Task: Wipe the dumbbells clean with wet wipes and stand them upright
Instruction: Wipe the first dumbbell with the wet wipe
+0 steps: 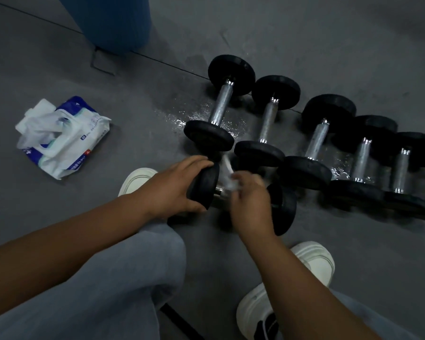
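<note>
On the grey floor [304, 33] a row of dumbbells [268, 119] lies flat on a wet patch, none stood up yet. The pack of wipes [64, 138] sits well to the left, its flap open. Nearest the person, one dumbbell [205, 187] sits crosswise. The left hand [167, 190] curls round its end weight, likely to stop it rolling, while the blurred right hand [252, 204] pinches a wipe [227, 179] against the handle.

Open floor [138, 133] btw wipes pack [62, 136] at left and dumbbell row [315, 137] at right. Blue post [113, 20] blocks far left; knee [133, 266], shoes [313, 261] crowd near side.
</note>
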`<control>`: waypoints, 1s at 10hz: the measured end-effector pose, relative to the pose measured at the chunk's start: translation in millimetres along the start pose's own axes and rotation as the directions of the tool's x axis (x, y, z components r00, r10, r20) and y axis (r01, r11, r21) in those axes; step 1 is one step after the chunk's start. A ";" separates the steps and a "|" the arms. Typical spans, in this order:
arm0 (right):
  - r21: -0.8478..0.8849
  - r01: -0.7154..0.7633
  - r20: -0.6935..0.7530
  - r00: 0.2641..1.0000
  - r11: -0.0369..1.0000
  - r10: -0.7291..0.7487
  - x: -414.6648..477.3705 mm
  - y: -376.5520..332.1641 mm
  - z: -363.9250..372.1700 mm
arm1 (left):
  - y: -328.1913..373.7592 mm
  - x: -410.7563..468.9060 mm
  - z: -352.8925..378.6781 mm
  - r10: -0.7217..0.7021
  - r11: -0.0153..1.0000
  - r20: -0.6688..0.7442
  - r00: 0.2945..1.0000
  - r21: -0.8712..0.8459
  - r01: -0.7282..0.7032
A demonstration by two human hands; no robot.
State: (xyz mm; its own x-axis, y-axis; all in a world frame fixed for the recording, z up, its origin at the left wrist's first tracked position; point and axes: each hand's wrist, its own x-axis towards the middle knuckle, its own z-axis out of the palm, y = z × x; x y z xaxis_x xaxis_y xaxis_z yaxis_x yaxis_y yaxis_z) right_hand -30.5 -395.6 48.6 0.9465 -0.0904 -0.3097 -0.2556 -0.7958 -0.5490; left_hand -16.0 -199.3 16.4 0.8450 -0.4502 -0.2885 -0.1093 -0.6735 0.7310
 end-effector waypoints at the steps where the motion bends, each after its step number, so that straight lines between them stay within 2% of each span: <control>1: -0.083 -0.213 0.012 0.977 0.974 0.214 -5.9 5.6 4.1 | -0.6 3.3 -1.0 0.000 1.000 0.007 1.000 -0.014 0.000; 2: 0.006 -0.077 0.123 0.990 0.997 0.076 -11.2 5.3 11.3 | -1.4 3.6 -0.3 -0.005 1.000 0.011 1.000 -0.030 0.005; 3: 0.022 -0.113 -0.004 0.994 0.993 0.113 -14.7 5.8 5.4 | -0.9 1.8 -0.3 -0.007 1.000 0.008 1.000 -0.028 0.007; 4: -0.236 0.058 0.397 0.917 0.970 0.042 -30.3 3.6 16.7 | -0.8 2.4 -0.8 -0.011 1.000 0.021 1.000 -0.018 0.011; 5: -0.128 0.003 0.158 0.987 0.992 0.017 -16.4 9.6 5.4 | -2.0 1.1 0.4 -0.002 1.000 0.015 1.000 -0.015 0.002; 6: -0.087 -0.130 -0.046 0.991 0.988 0.126 -6.4 18.2 2.3 | -1.3 2.3 -0.2 -0.007 1.000 0.022 1.000 -0.024 0.007; 7: -0.276 0.053 0.267 0.963 0.960 0.023 -23.0 5.5 25.0 | -1.5 4.3 -1.8 -0.007 0.999 0.035 0.999 -0.038 0.008; 8: -0.051 0.099 0.148 0.985 0.994 -0.090 -29.4 14.0 30.1 | -3.5 4.3 -0.4 -0.020 0.999 0.041 0.999 -0.043 0.022; 9: 0.585 -0.586 0.239 0.785 0.560 0.572 -24.7 20.8 29.3 | -3.4 5.1 -0.7 -0.028 0.998 0.045 0.999 -0.048 0.030; 10: 0.620 -0.679 0.754 0.376 -0.393 0.539 -9.7 14.6 32.2 | -1.8 6.7 -2.4 -0.028 0.999 0.056 0.998 -0.037 0.030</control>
State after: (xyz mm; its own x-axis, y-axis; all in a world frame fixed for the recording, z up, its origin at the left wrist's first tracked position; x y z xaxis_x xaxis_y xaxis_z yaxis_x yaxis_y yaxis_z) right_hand -49.8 -387.0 18.6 0.0696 -0.0112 -0.9975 -0.6644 0.7453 -0.0547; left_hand -8.9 -199.7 14.6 0.8173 -0.4629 -0.3431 -0.0638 -0.6645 0.7445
